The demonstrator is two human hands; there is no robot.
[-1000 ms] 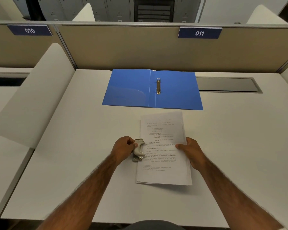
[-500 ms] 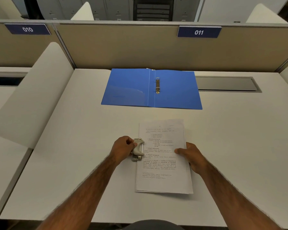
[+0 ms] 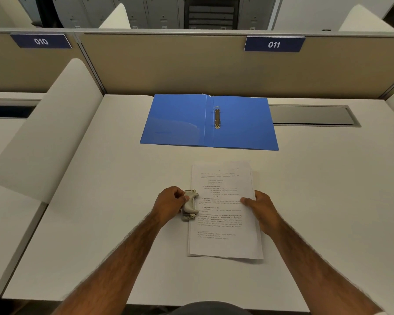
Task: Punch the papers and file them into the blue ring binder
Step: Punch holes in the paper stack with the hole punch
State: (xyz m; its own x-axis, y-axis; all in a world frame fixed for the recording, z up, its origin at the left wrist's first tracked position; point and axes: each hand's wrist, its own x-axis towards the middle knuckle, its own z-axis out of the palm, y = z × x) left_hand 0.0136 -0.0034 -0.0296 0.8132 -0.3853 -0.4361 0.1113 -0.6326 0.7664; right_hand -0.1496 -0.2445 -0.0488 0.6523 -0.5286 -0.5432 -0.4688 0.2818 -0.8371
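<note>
Left hand grips the hole punch on the left edge of the papers, low in the middle. Right hand pinches their right edge. The open blue binder lies straight above, rings pointing up and down.

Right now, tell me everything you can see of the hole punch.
The hole punch is small, with a pale grey lever over a metal base. It sits on the white desk at the middle of the left edge of the paper stack, lying lengthwise along that edge. The left hand grips its lever from the left.
</note>
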